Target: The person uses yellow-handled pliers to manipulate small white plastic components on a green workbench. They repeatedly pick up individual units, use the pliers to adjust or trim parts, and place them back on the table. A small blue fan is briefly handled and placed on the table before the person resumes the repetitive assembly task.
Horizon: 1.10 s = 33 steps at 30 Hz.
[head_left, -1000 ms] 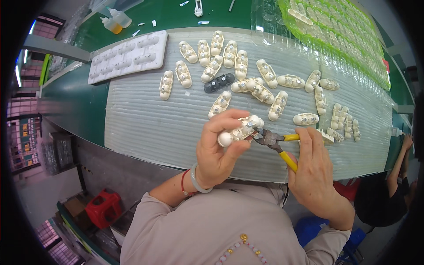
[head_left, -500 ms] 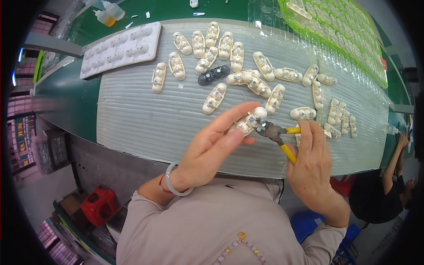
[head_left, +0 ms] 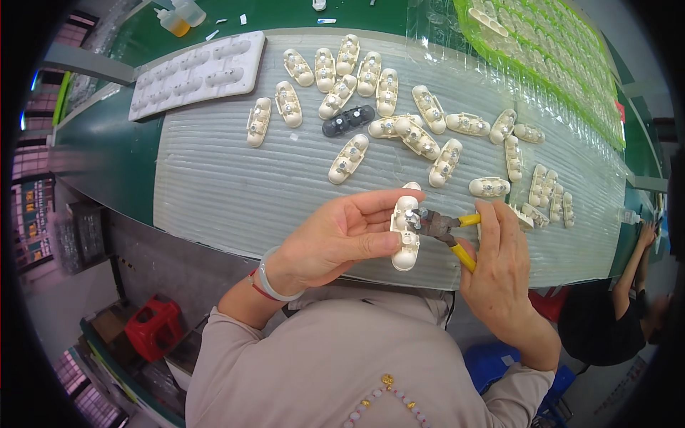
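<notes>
My left hand (head_left: 342, 232) is closed on a cream oval plastic part (head_left: 405, 246), pinching it upright between thumb and fingers. Yellow-handled cutting pliers (head_left: 437, 225) sit in my right hand (head_left: 499, 267), their handles spread somewhat. The dark jaws meet the held part at a small metal piece on its right side; whether they bite on it I cannot tell. Just beyond my hands, similar cream parts (head_left: 349, 159) with metal fittings lie scattered over the ribbed mat, and among them is one black part (head_left: 348, 120).
A white moulded tray (head_left: 200, 75) rests at the back left, near squeeze bottles (head_left: 173, 21). Clear plastic trays in green netting (head_left: 542, 64) fill the back right. A red stool (head_left: 155, 328) stands at lower left. At far right another person's arm (head_left: 637, 260) reaches to the table.
My left hand has turned the cream part from a slant to nearly upright and brought it slightly lower. The pliers' jaws have shifted slightly left and down with it.
</notes>
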Available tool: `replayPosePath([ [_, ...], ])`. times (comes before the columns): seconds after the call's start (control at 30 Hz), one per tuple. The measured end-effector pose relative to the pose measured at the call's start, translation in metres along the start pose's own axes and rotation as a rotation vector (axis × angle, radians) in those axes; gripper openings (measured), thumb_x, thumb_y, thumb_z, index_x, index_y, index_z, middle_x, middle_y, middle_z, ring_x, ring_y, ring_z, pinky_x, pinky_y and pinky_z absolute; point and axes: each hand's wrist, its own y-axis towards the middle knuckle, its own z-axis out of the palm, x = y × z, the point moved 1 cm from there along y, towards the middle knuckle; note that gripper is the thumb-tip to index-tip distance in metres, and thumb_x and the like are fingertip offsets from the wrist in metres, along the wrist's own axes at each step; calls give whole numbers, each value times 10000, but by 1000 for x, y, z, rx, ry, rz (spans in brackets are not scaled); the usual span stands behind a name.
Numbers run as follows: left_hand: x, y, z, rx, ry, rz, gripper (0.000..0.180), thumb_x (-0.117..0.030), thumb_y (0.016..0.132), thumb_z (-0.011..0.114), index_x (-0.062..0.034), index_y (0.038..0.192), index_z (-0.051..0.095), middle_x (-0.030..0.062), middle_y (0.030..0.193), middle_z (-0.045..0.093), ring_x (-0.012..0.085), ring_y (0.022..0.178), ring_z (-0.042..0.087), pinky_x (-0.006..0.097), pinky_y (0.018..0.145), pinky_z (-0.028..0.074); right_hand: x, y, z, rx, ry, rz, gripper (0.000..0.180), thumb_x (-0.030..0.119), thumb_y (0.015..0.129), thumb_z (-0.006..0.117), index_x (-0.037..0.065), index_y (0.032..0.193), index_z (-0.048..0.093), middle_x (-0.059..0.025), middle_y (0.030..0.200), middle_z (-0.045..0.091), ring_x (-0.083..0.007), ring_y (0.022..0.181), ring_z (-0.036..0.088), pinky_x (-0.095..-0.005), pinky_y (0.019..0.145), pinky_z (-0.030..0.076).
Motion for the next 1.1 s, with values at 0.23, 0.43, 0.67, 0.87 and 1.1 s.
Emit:
replayPosePath([
  [0.23,9,0,7,-74,243,175,554,-15,860,592,14,1349,333,78,1168,520,126,1099,501,264,897,465,-1,-3,-1,51,8,17,552,69,726,676,-48,1204,424,-220,1152,453,-345,957,509,-391,748,423],
  [0.43,22,1,5,-92,448,286,534,-36,868,585,-11,1333,323,102,1133,532,141,1016,562,280,856,491,2,-5,-1,141,71,73,613,-5,706,656,-40,1250,375,-247,1195,421,-417,1070,466,-442,873,406],
  [0.67,37,2,8,-242,833,434,492,-82,883,568,-39,1305,319,135,1104,544,227,926,623,320,816,512,5,-7,5,117,-83,72,568,47,723,652,-42,1223,400,-216,1149,455,-370,998,474,-433,829,396],
  [0.87,34,3,8,-284,831,570,440,-61,856,605,-20,1251,417,126,1096,594,202,935,632,298,768,543,7,-6,3,66,-219,62,545,62,734,643,-53,1212,407,-201,1139,462,-349,960,464,-428,796,375],
  [1.1,30,4,4,-285,790,572,374,-49,833,637,4,1182,515,112,1075,629,144,943,625,271,773,542,6,-4,7,111,-184,40,539,47,725,641,-61,1200,410,-208,1141,459,-355,994,452,-434,841,367],
])
